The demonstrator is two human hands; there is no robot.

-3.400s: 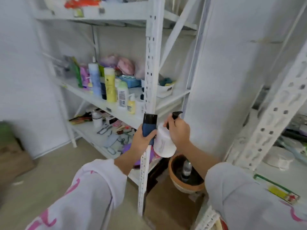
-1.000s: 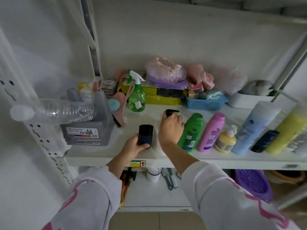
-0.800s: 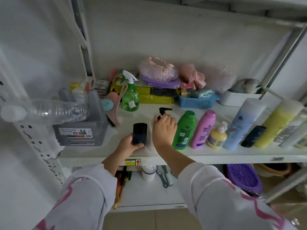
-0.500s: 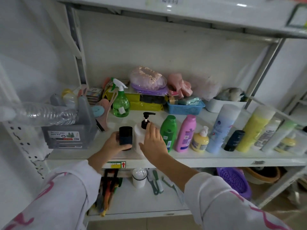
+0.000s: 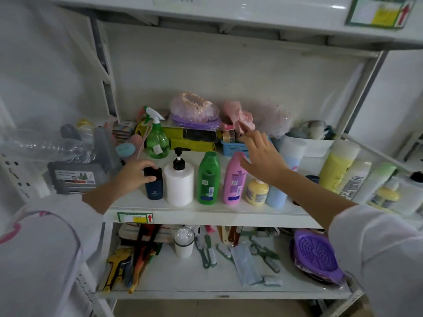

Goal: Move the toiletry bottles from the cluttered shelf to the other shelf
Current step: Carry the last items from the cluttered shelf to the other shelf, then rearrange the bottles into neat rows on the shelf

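Left hand: the left hand (image 5: 135, 173) curls over the black cap of the dark blue bottle (image 5: 154, 184), grasping it as it stands upright at the near left of the shelf (image 5: 206, 210)
Right hand: the right hand (image 5: 263, 156) hangs released, fingers spread and straight, above the pink bottle (image 5: 234, 179) and the row beside it, gripping nothing
White pump bottle: the white pump bottle (image 5: 179, 181) stands upright just right of the dark blue bottle, no hand on it
Bottle row: rightwards along the near edge come a green bottle (image 5: 208, 178), the pink bottle, a small yellow pump bottle (image 5: 256, 192), a pale blue bottle (image 5: 277, 195) partly behind the right forearm, then a tall yellow bottle (image 5: 338, 165)
Far side of shelf: a green spray bottle (image 5: 157, 139), a blue basket (image 5: 233, 148) and a bagged pink frilly thing (image 5: 194, 107)
Left end: a grey organiser (image 5: 77, 177) with a clear plastic bottle (image 5: 45, 147) lying across it
Lower shelf: brushes, a white tub (image 5: 183, 242) and a purple round item (image 5: 317, 255)
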